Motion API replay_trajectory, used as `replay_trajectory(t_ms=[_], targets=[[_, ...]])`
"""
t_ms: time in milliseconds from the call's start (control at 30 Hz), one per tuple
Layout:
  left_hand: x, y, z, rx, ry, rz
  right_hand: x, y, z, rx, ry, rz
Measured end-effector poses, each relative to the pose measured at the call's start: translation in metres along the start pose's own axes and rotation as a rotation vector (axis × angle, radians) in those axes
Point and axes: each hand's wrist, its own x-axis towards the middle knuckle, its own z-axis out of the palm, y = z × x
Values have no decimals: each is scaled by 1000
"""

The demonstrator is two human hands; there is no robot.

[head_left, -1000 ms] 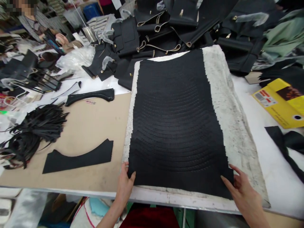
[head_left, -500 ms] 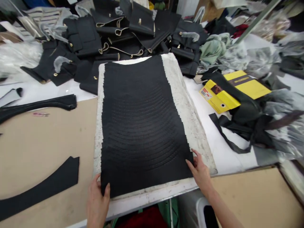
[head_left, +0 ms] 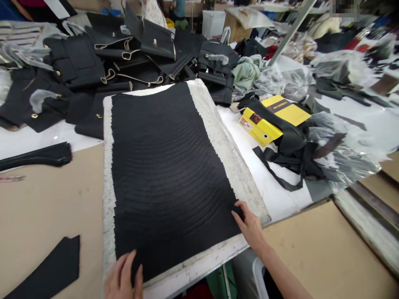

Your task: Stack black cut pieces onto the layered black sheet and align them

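Note:
A black leather sheet (head_left: 168,166) with rows of curved stitched or embossed lines and jagged side edges lies flat on a larger whitish board (head_left: 218,128). At its near left corner, my left hand (head_left: 123,276) rests with fingers and thumb apart on the leather. My right hand (head_left: 251,226) pinches the sheet's right edge near the front corner, and a little of the leather bunches up between thumb and fingers. Part of my left hand is cut off by the bottom of the view.
Black leather bag pieces (head_left: 143,54) with gold fittings are heaped behind the board. On the right lie a yellow packet (head_left: 262,126), black strips (head_left: 280,170) and clear plastic (head_left: 346,153). A curved black piece (head_left: 52,270) and a black strip stack (head_left: 40,155) lie left.
The view has swung right, so things appear further left. My left fingers have shifted from beside the sheet's corner onto its top. My right hand stays at the right edge.

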Motion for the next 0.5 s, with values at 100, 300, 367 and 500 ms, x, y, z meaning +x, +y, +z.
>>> replay_trajectory(t_ms=[100,300,367,500], targets=[[-1,13,3,-149,-152,275,1,0,0,10,-16,1],[-18,43,14,-93,-310,388,0,3,0,23,-28,-12],[-20,47,13,-97,-286,416,0,4,0,25,-27,-18],[-19,47,7,-117,-277,419,0,5,-1,36,-11,-47]])
